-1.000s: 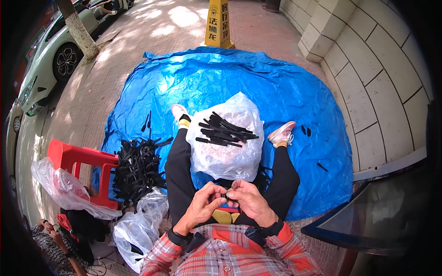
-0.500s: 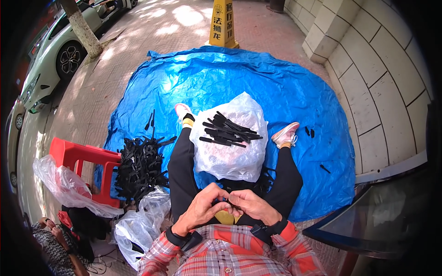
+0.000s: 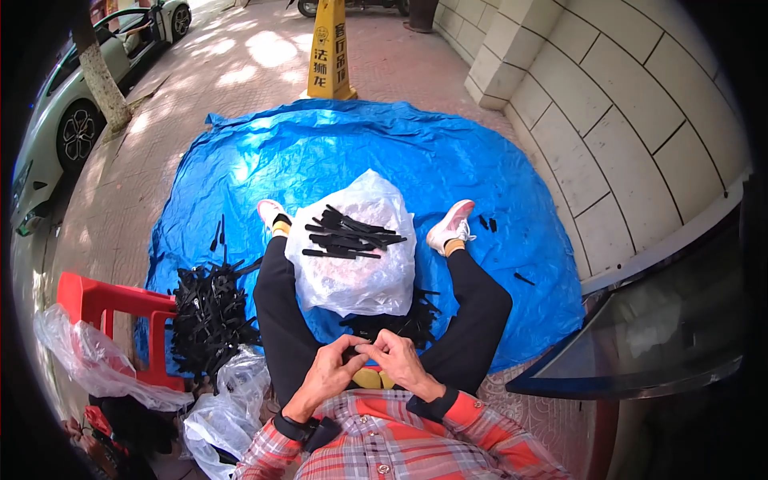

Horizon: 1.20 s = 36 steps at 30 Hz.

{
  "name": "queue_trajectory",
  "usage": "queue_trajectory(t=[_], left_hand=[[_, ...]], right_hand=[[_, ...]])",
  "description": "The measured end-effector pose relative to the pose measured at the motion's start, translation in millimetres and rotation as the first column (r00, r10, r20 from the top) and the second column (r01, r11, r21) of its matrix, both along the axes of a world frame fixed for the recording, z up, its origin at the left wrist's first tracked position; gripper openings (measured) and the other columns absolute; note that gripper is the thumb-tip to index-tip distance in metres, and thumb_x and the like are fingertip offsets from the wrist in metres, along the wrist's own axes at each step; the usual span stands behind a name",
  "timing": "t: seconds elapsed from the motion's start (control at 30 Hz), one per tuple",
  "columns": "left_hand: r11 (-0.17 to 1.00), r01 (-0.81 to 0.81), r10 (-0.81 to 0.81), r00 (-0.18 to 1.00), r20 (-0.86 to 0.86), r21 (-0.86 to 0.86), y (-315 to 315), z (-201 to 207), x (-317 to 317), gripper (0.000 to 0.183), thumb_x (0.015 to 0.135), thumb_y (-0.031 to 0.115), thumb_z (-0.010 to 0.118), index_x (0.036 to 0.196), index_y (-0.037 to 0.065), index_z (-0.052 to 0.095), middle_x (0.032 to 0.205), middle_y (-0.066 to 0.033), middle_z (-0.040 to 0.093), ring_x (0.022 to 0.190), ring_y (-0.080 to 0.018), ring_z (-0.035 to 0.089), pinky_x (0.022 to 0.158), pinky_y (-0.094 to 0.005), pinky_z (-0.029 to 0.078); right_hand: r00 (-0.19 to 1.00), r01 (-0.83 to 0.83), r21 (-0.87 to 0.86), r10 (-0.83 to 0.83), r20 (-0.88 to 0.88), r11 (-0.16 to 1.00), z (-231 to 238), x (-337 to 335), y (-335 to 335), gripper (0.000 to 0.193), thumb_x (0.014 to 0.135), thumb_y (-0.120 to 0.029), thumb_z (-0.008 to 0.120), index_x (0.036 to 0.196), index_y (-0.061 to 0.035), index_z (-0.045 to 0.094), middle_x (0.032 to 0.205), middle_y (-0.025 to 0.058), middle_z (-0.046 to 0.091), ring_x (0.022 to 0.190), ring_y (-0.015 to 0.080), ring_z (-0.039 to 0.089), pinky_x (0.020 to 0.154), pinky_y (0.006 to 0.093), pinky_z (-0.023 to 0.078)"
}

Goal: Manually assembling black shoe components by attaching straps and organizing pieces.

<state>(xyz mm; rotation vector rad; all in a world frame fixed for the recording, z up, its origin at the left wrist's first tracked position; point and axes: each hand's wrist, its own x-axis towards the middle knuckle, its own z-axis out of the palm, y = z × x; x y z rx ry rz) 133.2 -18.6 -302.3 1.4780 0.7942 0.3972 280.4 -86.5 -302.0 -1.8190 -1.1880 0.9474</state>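
My left hand (image 3: 326, 378) and my right hand (image 3: 398, 362) meet above my lap, fingers bent and pinching together. Between the fingertips is a small black piece (image 3: 353, 350), mostly hidden, so its kind is unclear. Just ahead of them lies a plump white plastic bag (image 3: 352, 284), with several slim black strips (image 3: 352, 234) in a loose stack on top. More black strips (image 3: 412, 322) lie between my legs, partly covered by the bag. A big tangled heap of black strips (image 3: 210, 320) rests to the left of my left leg.
A blue tarp (image 3: 472, 168) is spread under everything. On the left stand a red plastic stool (image 3: 112, 292) and clear plastic bags (image 3: 228, 416). A yellow sign (image 3: 328, 56) is beyond the tarp, a tiled wall (image 3: 608, 120) at right, a dark glass-like panel (image 3: 632, 344) near right.
The whole scene has shifted left in the picture as the head view turned. My hands stay pinched together over my lap, with the fingers slightly rearranged. The strips on the bag look unchanged.
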Motion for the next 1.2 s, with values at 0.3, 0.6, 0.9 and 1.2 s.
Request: queue_trajectory(t=[0.3, 0.6, 0.9, 1.2], left_hand=[[0.959, 0.066, -0.012, 0.981, -0.195, 0.275, -2.6, -0.7, 15.8, 0.020, 0.079, 0.005, 0.060, 0.098, -0.001, 0.060, 0.068, -0.0084, 0.062, 0.055, -0.0116, 0.054, 0.055, -0.0241, 0.044], [0.704, -0.277, 0.302, 0.950, -0.078, -0.654, 41.0, -81.6, 10.8, 0.019, 0.085, -0.007, 0.043, 0.102, -0.005, 0.051, 0.098, -0.0133, 0.055, 0.085, -0.0191, 0.058, 0.076, -0.0263, 0.049], [0.441, -0.362, 0.473, 0.872, -0.130, -0.822, 54.4, -81.3, -13.7, 0.017, 0.091, 0.005, 0.046, 0.102, -0.006, 0.052, 0.093, -0.0168, 0.061, 0.086, -0.0262, 0.063, 0.071, -0.0305, 0.055], [0.460, -0.365, 0.549, 0.834, -0.064, -0.810, 92.4, -69.0, -35.1, 0.021, 0.089, 0.000, 0.045, 0.109, -0.007, 0.049, 0.103, -0.0190, 0.056, 0.097, -0.0289, 0.060, 0.081, -0.0339, 0.052]], right_hand=[[0.990, -0.031, -0.053, 0.023, -0.140, 0.998, -26.0, 16.4, -15.3, 0.018, 0.082, -0.016, 0.062, 0.080, 0.0013, 0.057, 0.067, 0.0046, 0.058, 0.064, 0.0096, 0.054, 0.057, 0.0260, 0.043], [0.785, -0.127, -0.010, 0.107, 0.610, 0.992, -108.5, 130.2, 20.4, 0.017, 0.081, -0.015, 0.055, 0.092, -0.0037, 0.059, 0.079, 0.0166, 0.054, 0.080, 0.0361, 0.052, 0.068, 0.0459, 0.039], [0.753, -0.399, 0.138, 0.238, 0.613, 0.907, -154.4, 58.6, 246.2, 0.011, 0.078, -0.010, 0.055, 0.085, -0.0016, 0.053, 0.082, 0.0130, 0.048, 0.081, 0.0313, 0.049, 0.068, 0.0412, 0.041], [0.776, -0.330, 0.153, 0.175, 0.606, 0.931, -134.9, 51.9, 242.7, 0.008, 0.083, -0.006, 0.047, 0.091, -0.0032, 0.048, 0.076, 0.0094, 0.050, 0.072, 0.0235, 0.053, 0.063, 0.0365, 0.042]])
